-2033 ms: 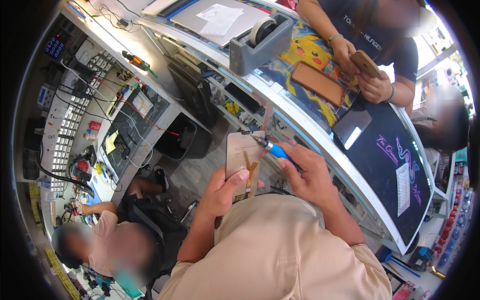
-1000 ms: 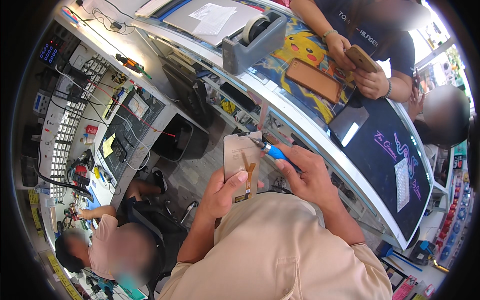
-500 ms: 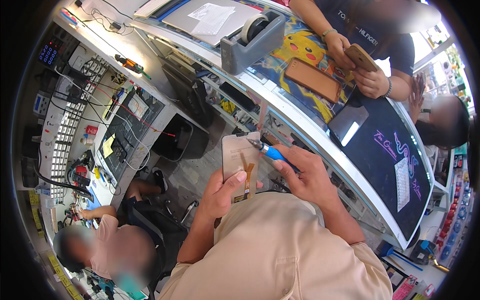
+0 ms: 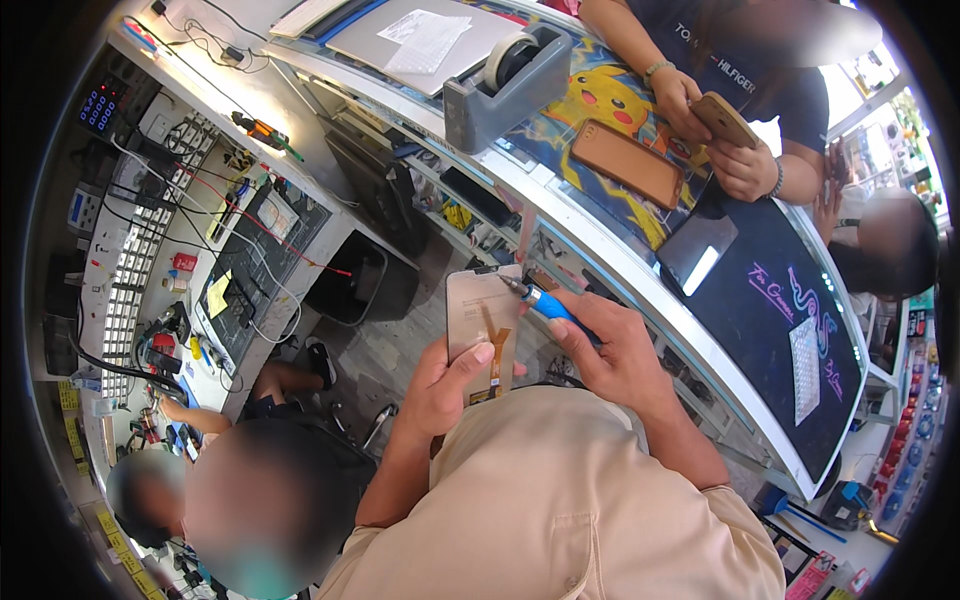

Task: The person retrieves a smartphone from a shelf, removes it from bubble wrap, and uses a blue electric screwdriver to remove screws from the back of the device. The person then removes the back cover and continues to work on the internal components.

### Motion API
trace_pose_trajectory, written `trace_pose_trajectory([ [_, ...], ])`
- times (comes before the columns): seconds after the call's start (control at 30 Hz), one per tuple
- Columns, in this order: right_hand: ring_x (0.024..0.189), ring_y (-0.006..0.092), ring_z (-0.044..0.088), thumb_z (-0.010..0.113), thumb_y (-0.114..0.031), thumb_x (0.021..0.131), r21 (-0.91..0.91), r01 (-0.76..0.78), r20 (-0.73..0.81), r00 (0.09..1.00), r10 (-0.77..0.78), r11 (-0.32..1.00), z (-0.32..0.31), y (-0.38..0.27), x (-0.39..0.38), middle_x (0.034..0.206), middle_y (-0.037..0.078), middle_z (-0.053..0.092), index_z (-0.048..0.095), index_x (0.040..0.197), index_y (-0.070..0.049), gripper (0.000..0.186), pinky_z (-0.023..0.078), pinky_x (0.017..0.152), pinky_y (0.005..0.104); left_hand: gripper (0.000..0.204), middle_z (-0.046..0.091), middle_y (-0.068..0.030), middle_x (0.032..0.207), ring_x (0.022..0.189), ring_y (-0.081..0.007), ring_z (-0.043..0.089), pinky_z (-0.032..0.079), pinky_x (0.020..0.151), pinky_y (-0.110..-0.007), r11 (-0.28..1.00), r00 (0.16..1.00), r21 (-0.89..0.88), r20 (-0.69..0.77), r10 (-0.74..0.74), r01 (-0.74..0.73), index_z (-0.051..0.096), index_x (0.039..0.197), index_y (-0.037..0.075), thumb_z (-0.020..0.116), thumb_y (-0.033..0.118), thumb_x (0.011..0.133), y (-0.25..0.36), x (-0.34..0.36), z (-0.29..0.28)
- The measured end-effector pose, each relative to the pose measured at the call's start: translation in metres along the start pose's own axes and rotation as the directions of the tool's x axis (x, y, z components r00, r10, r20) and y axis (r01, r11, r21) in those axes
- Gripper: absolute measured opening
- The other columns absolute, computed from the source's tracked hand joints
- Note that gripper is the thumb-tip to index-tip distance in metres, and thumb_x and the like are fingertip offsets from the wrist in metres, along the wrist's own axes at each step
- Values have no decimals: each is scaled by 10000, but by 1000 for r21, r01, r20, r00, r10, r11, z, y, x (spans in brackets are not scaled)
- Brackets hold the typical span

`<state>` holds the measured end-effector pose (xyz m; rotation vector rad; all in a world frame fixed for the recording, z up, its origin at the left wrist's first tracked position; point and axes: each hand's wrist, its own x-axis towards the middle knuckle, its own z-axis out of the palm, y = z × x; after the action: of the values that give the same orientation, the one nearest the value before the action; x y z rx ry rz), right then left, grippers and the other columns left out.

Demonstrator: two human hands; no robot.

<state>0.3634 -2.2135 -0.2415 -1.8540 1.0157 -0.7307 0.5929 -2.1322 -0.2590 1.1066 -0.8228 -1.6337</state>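
My left hand (image 4: pixel 440 385) is closed around the lower part of a phone screen panel (image 4: pixel 470 315), thumb on its face. The panel stands nearly upright, its grey back toward me, with an orange-brown flex cable (image 4: pixel 497 345) running down it. My right hand (image 4: pixel 610 345) grips a blue pen-shaped tool (image 4: pixel 548 303) with a pointed metal tip, the kind of which I cannot make out. Its tip lies at the panel's upper right edge; whether it touches is too small to tell.
Ahead runs a glass counter with a tape dispenser (image 4: pixel 505 85), a brown phone case (image 4: pixel 628 163) and a dark phone (image 4: pixel 698 250). Across it a person holds a phone (image 4: pixel 725 120). At left are a cluttered workbench (image 4: pixel 225 340), a black bin (image 4: pixel 360 280) and seated people.
The tool and panel have shifted very slightly to the right. At the lower left, a person's head has come up and now covers the chair and torso seen before.
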Motion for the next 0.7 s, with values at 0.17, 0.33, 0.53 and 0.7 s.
trace_pose_trajectory([
  [0.17,779,333,650,678,-173,1034,-14,15,-34,999,-15,1000,2,3,-1,920,175,676,709,1297,-38,297,535,724,384,453,707,-117,1276,1036,-217,739,579,898,-356,1000,1000,-13,5,-4,4,592,1423,-45,538,269,1101,0,1,1],
  [0.33,761,331,643,679,-162,1032,-14,15,-56,998,-16,1000,1,5,-3,909,170,671,706,1302,-44,296,529,710,388,466,693,-115,1307,1037,-221,737,575,908,-360,1000,1000,-26,19,8,-7,573,1445,-45,533,270,1102,-3,4,1],
  [0.53,749,303,617,678,-185,1040,-20,-9,-51,999,8,1000,-4,4,-10,873,154,661,710,1299,-43,298,509,710,380,463,696,-112,1291,1030,-214,735,577,887,-353,999,998,-29,60,-25,27,574,1442,-40,530,275,1106,-5,10,4],
  [0.7,749,332,641,674,-168,1032,-45,-20,-79,997,16,999,-9,5,-14,863,151,649,706,1306,-63,295,515,680,399,461,699,-109,1294,1037,-210,735,581,861,-344,999,994,-6,106,-41,42,577,1443,-32,531,284,1110,-4,15,7],
])
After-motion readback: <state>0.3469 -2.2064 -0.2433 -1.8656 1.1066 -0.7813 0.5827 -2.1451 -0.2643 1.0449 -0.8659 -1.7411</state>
